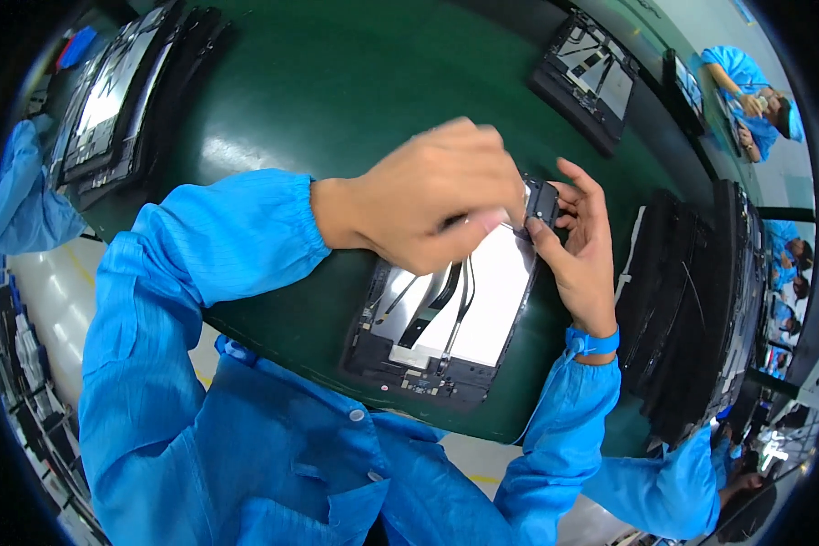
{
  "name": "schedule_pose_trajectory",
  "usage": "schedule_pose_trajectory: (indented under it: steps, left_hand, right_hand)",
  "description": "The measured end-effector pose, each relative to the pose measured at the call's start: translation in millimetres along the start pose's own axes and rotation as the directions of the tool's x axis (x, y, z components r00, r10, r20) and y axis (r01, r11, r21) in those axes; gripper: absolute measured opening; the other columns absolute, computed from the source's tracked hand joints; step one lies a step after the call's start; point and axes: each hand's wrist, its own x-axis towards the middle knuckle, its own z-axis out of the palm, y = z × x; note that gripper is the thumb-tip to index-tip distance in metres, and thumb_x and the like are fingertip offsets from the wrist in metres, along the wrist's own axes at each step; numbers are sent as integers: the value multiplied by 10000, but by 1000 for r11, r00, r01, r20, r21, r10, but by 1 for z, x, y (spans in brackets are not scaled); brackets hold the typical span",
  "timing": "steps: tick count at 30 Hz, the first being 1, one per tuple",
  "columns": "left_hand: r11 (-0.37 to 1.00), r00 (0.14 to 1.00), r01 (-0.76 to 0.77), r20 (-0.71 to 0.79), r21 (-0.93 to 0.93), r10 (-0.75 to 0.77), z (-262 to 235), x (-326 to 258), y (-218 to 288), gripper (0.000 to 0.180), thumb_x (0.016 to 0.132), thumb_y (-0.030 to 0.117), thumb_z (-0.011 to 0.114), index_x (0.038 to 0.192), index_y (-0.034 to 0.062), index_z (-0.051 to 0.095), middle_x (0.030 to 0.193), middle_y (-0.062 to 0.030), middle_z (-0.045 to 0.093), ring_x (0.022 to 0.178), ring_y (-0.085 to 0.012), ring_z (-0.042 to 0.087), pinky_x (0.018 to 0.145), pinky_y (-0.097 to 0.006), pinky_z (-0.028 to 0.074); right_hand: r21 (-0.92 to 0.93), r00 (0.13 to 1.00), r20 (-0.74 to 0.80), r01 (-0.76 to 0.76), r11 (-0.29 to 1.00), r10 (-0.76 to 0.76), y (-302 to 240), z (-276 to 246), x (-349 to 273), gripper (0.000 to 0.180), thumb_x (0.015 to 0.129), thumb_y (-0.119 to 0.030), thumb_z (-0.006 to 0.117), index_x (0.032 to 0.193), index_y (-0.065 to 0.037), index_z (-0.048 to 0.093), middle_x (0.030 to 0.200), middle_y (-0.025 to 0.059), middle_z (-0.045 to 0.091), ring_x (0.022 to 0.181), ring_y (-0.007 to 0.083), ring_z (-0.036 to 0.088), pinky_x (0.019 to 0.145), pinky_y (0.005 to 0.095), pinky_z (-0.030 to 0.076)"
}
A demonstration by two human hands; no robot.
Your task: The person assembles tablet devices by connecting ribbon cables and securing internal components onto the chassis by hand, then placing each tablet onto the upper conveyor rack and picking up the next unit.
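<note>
A tablet screen assembly [499, 300], black-framed with a bright silver back and several dark ribbon cables, lies slanted at the near edge of the green table. Over its far half hovers my left hand [432, 196], closed, its fingers curled and slightly blurred; whatever they may hold is hidden. My right hand [584, 246], with a blue strap at the wrist, grips the assembly's far right corner, thumb on the frame and fingers round the outer side. Small circuit parts line the assembly's near end.
Stacks of similar panels stand at the far left [109, 100] and close by on the right [673, 300]. Another panel [591, 77] lies at the back right of the green table [337, 82]. Co-workers in blue [746, 91] sit around.
</note>
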Motion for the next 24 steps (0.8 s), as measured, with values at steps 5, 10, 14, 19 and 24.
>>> schedule_pose_trajectory:
  steps: [5, 10, 14, 19, 24]
  left_hand:
    - [992, 999, -28, -33, 123, 33, -48, -44, 5, 239, 938, 185, 584, 945, 32, 768, 944, -116, 722, 798, -292, 625, 731, -443, 467]
    - [982, 979, -175, 114, 75, 166, -65, -73, 28, 207, 885, 209, 671, 888, 32, 778, 904, -89, 704, 774, -278, 617, 677, -431, 461]
    - [977, 967, -213, 140, -15, 213, -58, -78, 33, 198, 843, 215, 748, 829, 18, 758, 870, -79, 669, 791, -275, 621, 663, -413, 469]
    - [962, 940, -252, 209, -104, 269, -56, -80, 40, 322, 985, 260, 671, 908, -29, 793, 918, -114, 724, 766, -252, 644, 696, -413, 538]
    - [958, 941, -274, 179, -88, 286, -50, -85, 39, 303, 965, 248, 699, 943, -40, 793, 932, -124, 720, 776, -262, 644, 702, -420, 552]
  right_hand:
    - [-369, 897, -287, 219, 903, -335, 5, 10, -11, 603, 930, -122, 800, 1502, -72, 616, 1478, 183, 612, 1334, 312, 578, 1125, 425, 457]
    - [-518, 875, 209, 477, 710, -436, -65, 62, -28, 331, 785, -100, 850, 1111, -147, 821, 1488, 195, 616, 1424, 453, 505, 1201, 536, 384]
    - [-403, 874, 380, 451, 796, -303, -68, 87, -29, 254, 777, -100, 894, 1004, -140, 789, 1517, 179, 595, 1483, 478, 449, 1219, 581, 351]
    - [-438, 880, 378, 445, 782, -289, -67, 81, -25, 234, 763, -184, 936, 898, -121, 755, 1485, 173, 608, 1475, 467, 460, 1191, 572, 366]
    - [-474, 864, 408, 475, 741, -293, -67, 90, -29, 231, 761, -148, 914, 902, -101, 736, 1479, 157, 613, 1464, 466, 473, 1173, 575, 377]
